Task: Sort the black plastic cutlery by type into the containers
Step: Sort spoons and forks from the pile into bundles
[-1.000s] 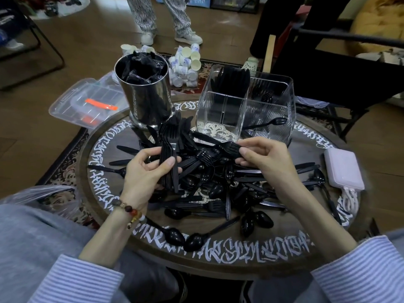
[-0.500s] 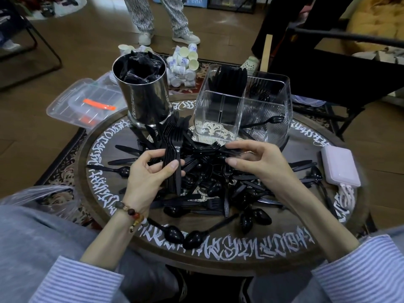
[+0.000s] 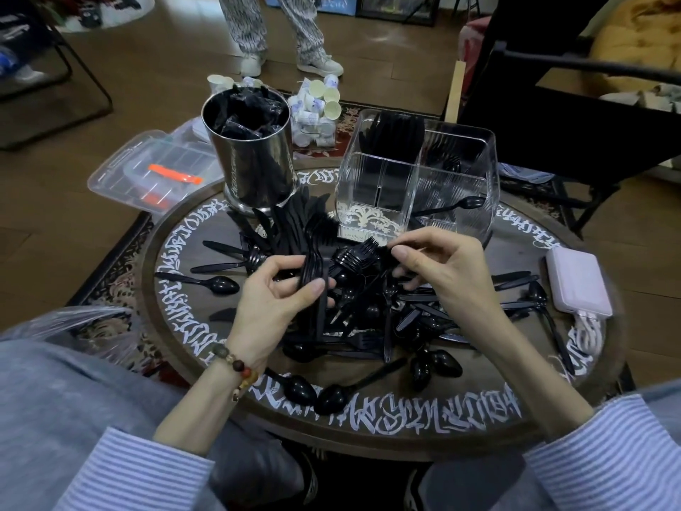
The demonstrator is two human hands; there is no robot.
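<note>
A heap of black plastic cutlery (image 3: 387, 319) covers the middle of the round lettered table (image 3: 368, 429). My left hand (image 3: 272, 307) grips a stacked bundle of black forks (image 3: 313, 252), tines pointing away. My right hand (image 3: 438, 267) pinches a smaller stack of forks (image 3: 359, 254) by the handles, tines pointing left toward the bundle. A steel cylinder (image 3: 254, 156) stands at the back left with black pieces inside. At the back right a clear divided container (image 3: 420, 178) holds black cutlery in its far compartments.
A pale pink box with a white cable (image 3: 576, 282) lies at the table's right edge. On the floor sit a clear plastic bin (image 3: 154, 171) and paper cups (image 3: 317, 108). A person's legs (image 3: 280, 31) stand beyond. A black chair (image 3: 560, 116) is at the right.
My right hand has lifted its few forks out of the heap and turned them toward the bundle in my left hand. The left hand has shifted slightly right.
</note>
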